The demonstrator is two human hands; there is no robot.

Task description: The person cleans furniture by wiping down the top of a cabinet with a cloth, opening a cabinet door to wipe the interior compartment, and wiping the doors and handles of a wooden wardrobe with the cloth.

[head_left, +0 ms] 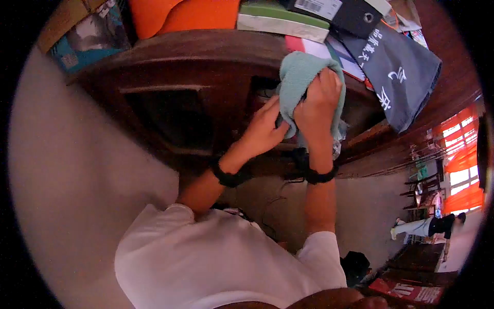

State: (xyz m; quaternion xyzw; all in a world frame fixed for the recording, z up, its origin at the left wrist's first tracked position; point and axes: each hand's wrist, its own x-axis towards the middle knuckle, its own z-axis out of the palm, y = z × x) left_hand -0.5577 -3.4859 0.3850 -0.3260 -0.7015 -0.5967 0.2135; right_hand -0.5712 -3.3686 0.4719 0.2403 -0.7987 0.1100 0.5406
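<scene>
A pale green towel (298, 77) hangs bunched in front of the dark wooden cabinet. My right hand (320, 105) is closed on the towel, with its fingers curled into the folds. My left hand (263, 130) is at the towel's left edge, its fingers and thumb closed around something dark. The towel covers most of that dark thing, so its kind cannot be made out. Each wrist has a black band.
The dark wooden cabinet (221, 77) has a recessed panel and an opening behind my hands. On its top are an orange item (190, 18), a green and white box (283, 21), a black box (337, 11) and a grey bag (399, 77). Another person (429, 225) is far right.
</scene>
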